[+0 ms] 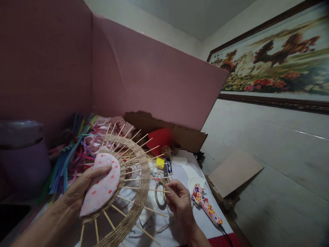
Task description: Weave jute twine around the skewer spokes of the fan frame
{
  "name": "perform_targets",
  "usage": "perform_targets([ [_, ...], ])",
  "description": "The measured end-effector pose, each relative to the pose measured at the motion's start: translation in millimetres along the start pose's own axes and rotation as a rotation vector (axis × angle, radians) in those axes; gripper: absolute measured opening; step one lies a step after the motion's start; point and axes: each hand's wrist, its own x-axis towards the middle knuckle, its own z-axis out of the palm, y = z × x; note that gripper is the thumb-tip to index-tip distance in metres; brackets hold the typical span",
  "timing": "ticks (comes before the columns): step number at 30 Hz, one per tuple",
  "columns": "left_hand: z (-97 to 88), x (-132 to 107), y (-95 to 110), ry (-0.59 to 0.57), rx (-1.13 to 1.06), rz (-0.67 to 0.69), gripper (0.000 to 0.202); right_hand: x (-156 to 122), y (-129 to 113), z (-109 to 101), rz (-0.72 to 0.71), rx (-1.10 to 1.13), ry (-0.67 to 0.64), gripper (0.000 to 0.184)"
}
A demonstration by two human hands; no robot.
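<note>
A half-round woven fan fills the middle of the view: thin wooden sticks radiate through a twisted straw-coloured cord band. Its inner half-disc is covered with pink dotted fabric. My left hand grips that fabric part, thumb on top, fingers hidden behind. On the right, my right hand is closed, thumb and forefinger pinching the tip of one stick. Directly behind the stick ends lie scissors, their handle loops partly covered by the sticks.
A flower-patterned glue gun with a black cord lies right on the white table. Coloured strips and pink fabric are heaped at left. A purple bin stands far left. Behind are a red piece and cardboard.
</note>
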Motion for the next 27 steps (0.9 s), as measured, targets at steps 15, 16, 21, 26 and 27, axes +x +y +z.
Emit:
perform_targets([
  [15,24.2,-74.6,2.3,-0.034,-0.116,0.115,0.026,-1.9,3.6,-0.9,0.078,0.067,-0.136,0.013],
  [16,23.1,-70.2,2.5,-0.041,-0.126,0.107,0.027,-1.5,2.4,-1.7,0.083,0.069,-0.127,0.013],
  [21,10.7,-23.7,6.0,0.016,-0.088,-0.034,0.026,0.7,-4.3,-7.5,0.100,0.084,-0.075,0.016],
  [26,-6.9,13.5,3.6,-0.017,0.011,-0.041,0.025,-0.3,-6.8,-10.1,0.013,0.036,-0.038,0.016],
  [27,-9.3,16.6,2.2,-0.035,0.038,-0.020,0.023,-0.8,-6.1,-10.3,0.005,0.004,-0.038,0.016],
])
